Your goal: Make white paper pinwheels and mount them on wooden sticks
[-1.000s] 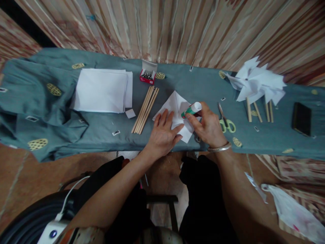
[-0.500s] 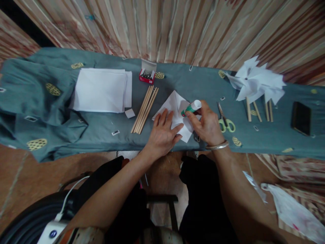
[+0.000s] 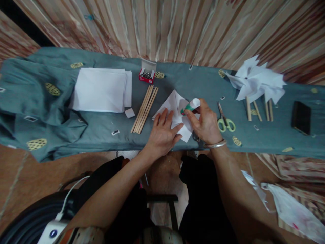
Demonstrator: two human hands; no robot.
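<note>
A white paper square (image 3: 174, 101) with cuts or creases running toward its middle lies on the green cloth in front of me. My left hand (image 3: 164, 132) rests flat on its lower left part, fingers spread. In my right hand (image 3: 207, 123) is a green and white glue stick (image 3: 191, 105), tilted, its lower end at the middle of the paper. The fingers hide where the glue tip meets the sheet. Green-handled scissors (image 3: 224, 118) lie just right of my right hand, and several wooden sticks (image 3: 144, 110) lie left of the paper.
A stack of white paper (image 3: 100, 89) lies at the left, a small paper piece (image 3: 129, 113) at its corner. Behind the sticks stands an open red box of metal pins (image 3: 146, 76). Paper pinwheels (image 3: 257, 81) on sticks and a black phone (image 3: 301, 117) lie at the right.
My right hand and the glue stick have shifted slightly left over the paper. My left hand and the paper stay in place.
</note>
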